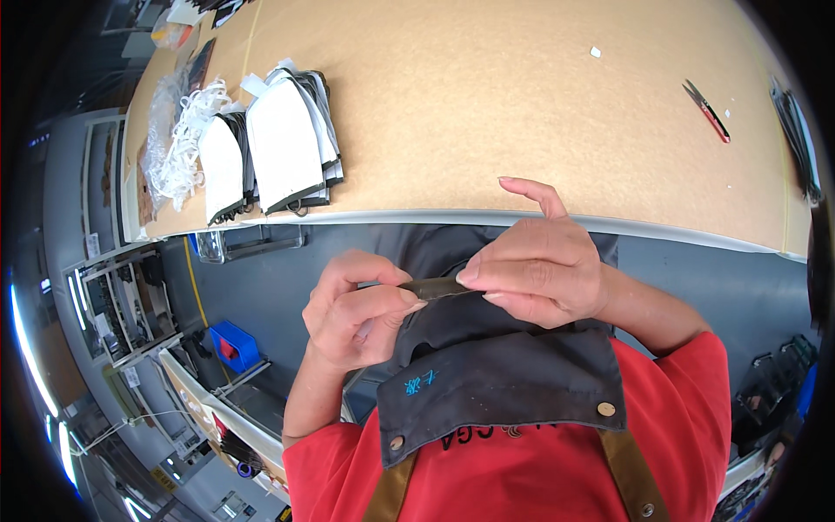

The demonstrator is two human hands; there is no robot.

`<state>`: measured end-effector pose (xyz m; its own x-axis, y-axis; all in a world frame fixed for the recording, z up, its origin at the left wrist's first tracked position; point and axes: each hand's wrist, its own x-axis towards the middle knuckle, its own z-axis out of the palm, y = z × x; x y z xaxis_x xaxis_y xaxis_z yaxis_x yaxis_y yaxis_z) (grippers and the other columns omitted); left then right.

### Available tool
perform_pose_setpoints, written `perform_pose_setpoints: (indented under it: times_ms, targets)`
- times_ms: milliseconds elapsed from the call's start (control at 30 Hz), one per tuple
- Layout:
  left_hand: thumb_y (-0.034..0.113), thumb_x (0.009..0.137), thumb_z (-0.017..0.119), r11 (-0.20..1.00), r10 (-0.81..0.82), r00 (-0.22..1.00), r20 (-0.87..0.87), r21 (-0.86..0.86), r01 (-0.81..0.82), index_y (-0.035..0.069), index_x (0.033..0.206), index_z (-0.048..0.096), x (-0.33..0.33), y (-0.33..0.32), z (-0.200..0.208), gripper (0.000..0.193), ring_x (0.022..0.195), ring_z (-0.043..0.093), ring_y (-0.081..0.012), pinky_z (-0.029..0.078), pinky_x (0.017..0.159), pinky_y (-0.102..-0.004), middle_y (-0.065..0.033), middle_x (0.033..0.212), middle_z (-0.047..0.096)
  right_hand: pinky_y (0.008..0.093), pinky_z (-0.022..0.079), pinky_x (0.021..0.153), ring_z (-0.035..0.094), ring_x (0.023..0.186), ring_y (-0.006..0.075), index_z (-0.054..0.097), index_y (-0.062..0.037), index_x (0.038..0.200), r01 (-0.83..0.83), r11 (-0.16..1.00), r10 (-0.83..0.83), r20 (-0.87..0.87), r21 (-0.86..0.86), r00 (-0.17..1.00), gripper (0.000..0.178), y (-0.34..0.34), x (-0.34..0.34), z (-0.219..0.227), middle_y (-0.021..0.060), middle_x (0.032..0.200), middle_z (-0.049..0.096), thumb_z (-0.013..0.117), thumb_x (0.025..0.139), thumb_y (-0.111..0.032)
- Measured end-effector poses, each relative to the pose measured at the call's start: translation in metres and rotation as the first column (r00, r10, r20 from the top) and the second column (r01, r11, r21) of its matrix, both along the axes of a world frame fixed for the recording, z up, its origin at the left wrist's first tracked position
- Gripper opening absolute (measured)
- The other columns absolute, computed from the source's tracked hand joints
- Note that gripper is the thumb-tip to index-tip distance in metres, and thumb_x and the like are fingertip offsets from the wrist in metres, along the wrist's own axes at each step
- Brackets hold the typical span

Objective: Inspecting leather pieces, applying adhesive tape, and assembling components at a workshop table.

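Note:
A narrow dark olive strip of fabric [435, 288] is stretched level between my two hands, in front of my dark apron. My left hand [352, 309] pinches its left end between thumb and fingers. At the other end, my right hand [544, 270] grips it between thumb and fingertips, with one finger raised away. Both hands are just off the near edge of the table [487, 130]. Beyond my left hand lie two stacks of white pieces with dark edging, a larger stack [285, 143] and a smaller stack [224, 161].
White cords [187, 143] and clear plastic [161, 113] lie at the table's left end. Small red-handled scissors [709, 113] rest at the right, with a white scrap [596, 52] farther left. Dark pieces [793, 139] lie at the right edge. A blue bin [235, 346] stands lower left.

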<state>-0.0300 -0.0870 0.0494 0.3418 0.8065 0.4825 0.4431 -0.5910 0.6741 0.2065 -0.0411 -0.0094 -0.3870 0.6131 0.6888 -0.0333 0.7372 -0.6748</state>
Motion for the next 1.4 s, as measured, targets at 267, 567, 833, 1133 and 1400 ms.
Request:
perform_pose_setpoints:
  times_ms: [267, 567, 833, 1133, 1400]
  targets:
    - [0.001, 0.083, 0.074, 0.999, -0.037, 0.993, -0.116, -0.007, 0.036, 0.004, 0.096, 0.057, -0.007, 0.0, -0.001, 0.021, 0.072, 0.062, -0.0185, 0.053, 0.059, -0.0284, -0.0124, 0.091, 0.056, 0.0488, 0.038, 0.106, 0.063, 0.078, 0.0097, 0.074, -0.0164, 0.098, 0.028, 0.978, -0.044, 0.073, 0.208, 0.996, 0.021, -0.008, -0.007, -0.004, -0.0065, 0.093, 0.066, 0.073, 0.077, -0.012]
    - [0.001, 0.083, 0.074, 0.999, -0.026, 0.997, -0.073, -0.046, 0.023, 0.005, 0.096, 0.058, -0.006, -0.001, 0.0, 0.022, 0.071, 0.063, -0.0177, 0.051, 0.06, -0.0267, -0.0125, 0.091, 0.057, 0.0432, 0.041, 0.098, 0.058, 0.077, 0.0106, 0.073, -0.0171, 0.102, 0.146, 0.97, -0.141, -0.04, 0.194, 0.989, 0.025, 0.003, -0.012, 0.007, -0.0062, 0.094, 0.065, 0.075, 0.077, -0.014]
    - [-0.001, 0.078, 0.076, 1.0, -0.022, 0.998, -0.063, -0.002, 0.022, 0.007, 0.094, 0.061, 0.002, 0.002, 0.002, 0.024, 0.069, 0.062, -0.0184, 0.047, 0.056, -0.0273, -0.0112, 0.087, 0.06, 0.0407, 0.04, 0.098, 0.056, 0.068, 0.007, 0.073, -0.0183, 0.102, 0.115, 0.962, -0.116, -0.013, 0.246, 0.993, 0.023, 0.002, -0.016, 0.0, -0.0083, 0.094, 0.067, 0.075, 0.079, -0.016]
    - [-0.007, 0.071, 0.078, 1.0, 0.016, 1.0, -0.021, -0.014, -0.017, 0.006, 0.091, 0.066, 0.005, 0.001, -0.002, 0.027, 0.066, 0.06, -0.0178, 0.046, 0.053, -0.0265, -0.0103, 0.083, 0.063, 0.043, 0.04, 0.1, 0.056, 0.068, 0.007, 0.073, -0.016, 0.101, 0.119, 0.923, -0.148, 0.052, 0.365, 0.988, 0.023, 0.004, -0.012, -0.003, -0.0075, 0.094, 0.067, 0.073, 0.078, -0.014]
    - [-0.004, 0.072, 0.079, 0.997, 0.071, 0.996, -0.046, -0.025, -0.072, 0.006, 0.091, 0.066, 0.005, 0.001, -0.003, 0.025, 0.069, 0.061, -0.0189, 0.048, 0.056, -0.0268, -0.0109, 0.082, 0.064, 0.041, 0.041, 0.099, 0.059, 0.071, 0.0065, 0.075, -0.0165, 0.095, 0.185, 0.929, -0.209, 0.041, 0.322, 0.977, 0.02, -0.006, -0.02, -0.009, -0.0038, 0.096, 0.069, 0.079, 0.075, -0.013]
